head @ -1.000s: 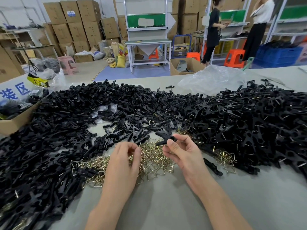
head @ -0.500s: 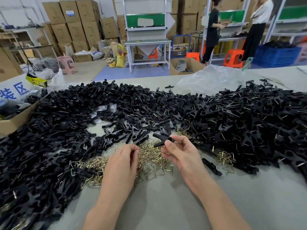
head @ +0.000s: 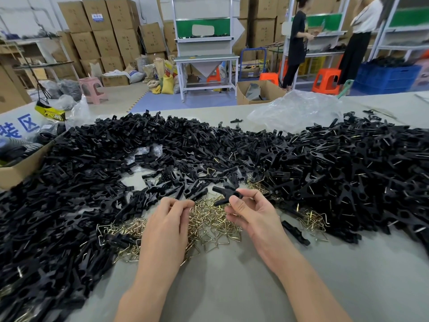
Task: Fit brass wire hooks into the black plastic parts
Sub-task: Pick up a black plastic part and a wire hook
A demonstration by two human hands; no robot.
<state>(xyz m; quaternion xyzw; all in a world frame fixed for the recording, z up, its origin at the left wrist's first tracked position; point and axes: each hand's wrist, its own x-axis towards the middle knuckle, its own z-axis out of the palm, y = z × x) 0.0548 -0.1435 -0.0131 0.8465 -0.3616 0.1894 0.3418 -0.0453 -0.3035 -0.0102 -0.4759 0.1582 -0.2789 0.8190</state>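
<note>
My right hand (head: 251, 213) pinches a black plastic part (head: 226, 194) between thumb and fingers, holding it just above a heap of brass wire hooks (head: 209, 225). My left hand (head: 168, 225) lies over the left side of that heap with its fingertips curled down into the hooks; whether it holds one is hidden. A wide pile of black plastic parts (head: 232, 154) arcs round both hands across the grey table (head: 243, 287). Many parts on the right side (head: 348, 173) have wire showing in them.
A single black part (head: 296, 232) lies on the table right of my right wrist. A cardboard box (head: 21, 168) stands at the left edge, a clear plastic bag (head: 294, 110) at the far side. Two people stand at shelving in the background.
My left hand's fingertips have drawn slightly nearer the right hand over the hooks. The right hand keeps its hold on the black part, almost unmoved.
</note>
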